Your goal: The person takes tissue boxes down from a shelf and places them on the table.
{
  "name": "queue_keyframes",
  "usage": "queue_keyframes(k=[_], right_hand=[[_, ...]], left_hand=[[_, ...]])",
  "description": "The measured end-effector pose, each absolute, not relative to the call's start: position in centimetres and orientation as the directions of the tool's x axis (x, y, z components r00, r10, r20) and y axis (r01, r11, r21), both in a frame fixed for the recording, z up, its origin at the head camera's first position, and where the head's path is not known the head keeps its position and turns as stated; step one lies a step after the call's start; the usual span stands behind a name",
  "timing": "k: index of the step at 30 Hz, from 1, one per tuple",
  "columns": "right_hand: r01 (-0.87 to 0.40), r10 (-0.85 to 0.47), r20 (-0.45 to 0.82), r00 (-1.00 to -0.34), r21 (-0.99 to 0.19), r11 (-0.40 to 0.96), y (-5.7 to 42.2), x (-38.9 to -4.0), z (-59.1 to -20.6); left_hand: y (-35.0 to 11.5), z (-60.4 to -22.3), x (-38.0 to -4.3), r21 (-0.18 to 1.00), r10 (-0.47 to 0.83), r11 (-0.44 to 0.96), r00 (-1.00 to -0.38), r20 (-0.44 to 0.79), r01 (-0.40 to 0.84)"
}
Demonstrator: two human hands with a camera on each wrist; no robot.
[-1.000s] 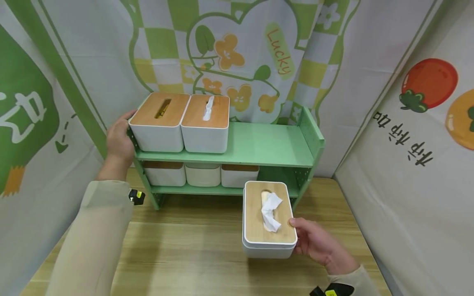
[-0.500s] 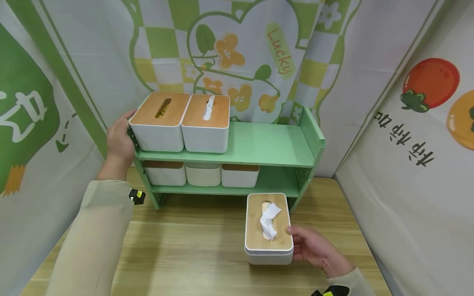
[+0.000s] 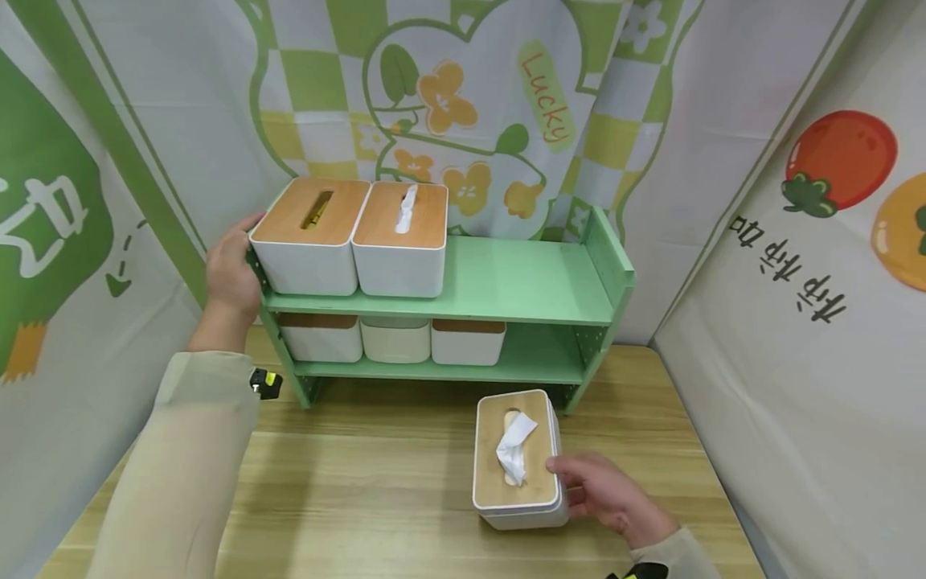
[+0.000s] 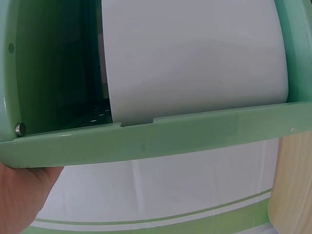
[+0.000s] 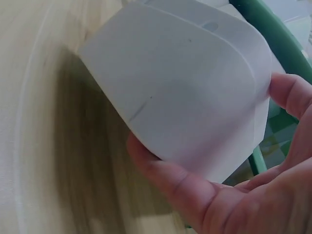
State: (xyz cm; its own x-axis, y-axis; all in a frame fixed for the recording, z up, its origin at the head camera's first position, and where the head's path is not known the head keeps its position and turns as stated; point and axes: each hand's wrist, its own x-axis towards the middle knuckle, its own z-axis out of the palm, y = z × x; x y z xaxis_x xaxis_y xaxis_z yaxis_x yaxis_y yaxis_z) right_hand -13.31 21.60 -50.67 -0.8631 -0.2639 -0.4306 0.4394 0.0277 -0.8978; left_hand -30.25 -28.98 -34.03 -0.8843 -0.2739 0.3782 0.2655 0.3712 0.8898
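Near right, our right hand [image 3: 606, 494] is gripping a white rectangular wooden-lidded tissue box [image 3: 531, 486], while our left hand [image 3: 233, 269] is holding the far green wooden shelf [image 3: 524, 277] bearing white wooden-topped boxes [image 3: 401, 272].

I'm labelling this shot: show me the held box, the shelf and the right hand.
Box [image 3: 535, 478]: head view, on its wooden lid.
Shelf [image 3: 526, 279]: head view, on its bare top board.
Right hand [image 3: 609, 494]: head view, on mid-hand.

Place: a small home-style booth [image 3: 745, 378] is being formed | Walls: three sides are being screened by printed fabric panels [image 3: 477, 112] | Fittings: a wood-grain surface [image 3: 362, 482] is being topped by a green shelf [image 3: 524, 277] holding tissue boxes [image 3: 307, 261]
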Motion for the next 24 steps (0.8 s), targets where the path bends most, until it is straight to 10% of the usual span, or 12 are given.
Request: queue_keyframes(k=[24], right_hand=[[0.373,-0.154,-0.386,-0.910,-0.922,0.108,19.6,-14.1,-51.2]], left_hand=[[-29.2,-33.9,-30.3,0.878,-0.262,0.403,-0.886,0.382,0.259]])
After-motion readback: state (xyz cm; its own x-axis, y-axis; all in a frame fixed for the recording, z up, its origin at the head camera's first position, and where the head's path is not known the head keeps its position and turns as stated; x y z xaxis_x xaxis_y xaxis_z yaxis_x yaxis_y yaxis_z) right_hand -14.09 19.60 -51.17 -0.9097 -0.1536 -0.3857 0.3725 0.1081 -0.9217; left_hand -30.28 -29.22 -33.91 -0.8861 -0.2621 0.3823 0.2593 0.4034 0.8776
